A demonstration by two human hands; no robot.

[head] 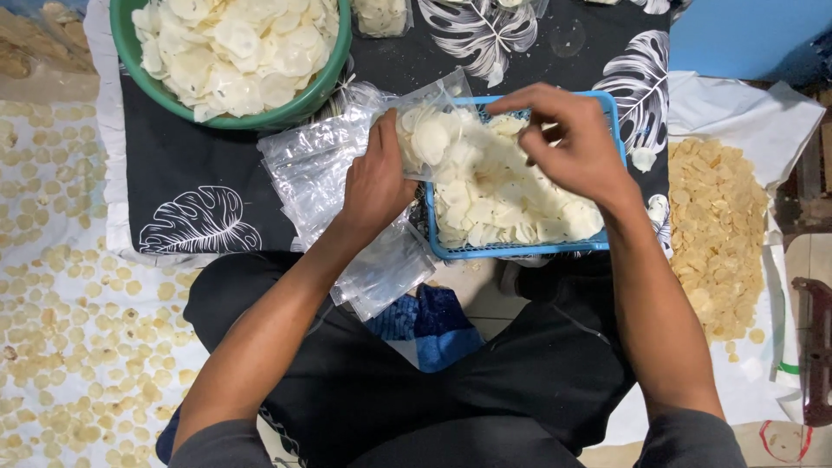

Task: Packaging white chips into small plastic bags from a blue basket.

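My left hand (374, 184) grips a clear plastic bag (431, 130) partly filled with pale round chips, held over the left edge of a blue plastic basket (511, 250). The basket is heaped with the same white chips (503, 204). My right hand (572, 143) hovers above the basket with its fingers pinched together near the bag's mouth; whether chips are between the fingers is hidden. Under my left hand lies a loose pile of empty clear bags (321, 173).
A green bowl (295, 108) full of white chips stands at the back left on a black leaf-print cloth (191, 173). Yellowish chips are spread on white sheets at the right (715, 225) and left (78, 329). My crossed legs in dark trousers fill the foreground.
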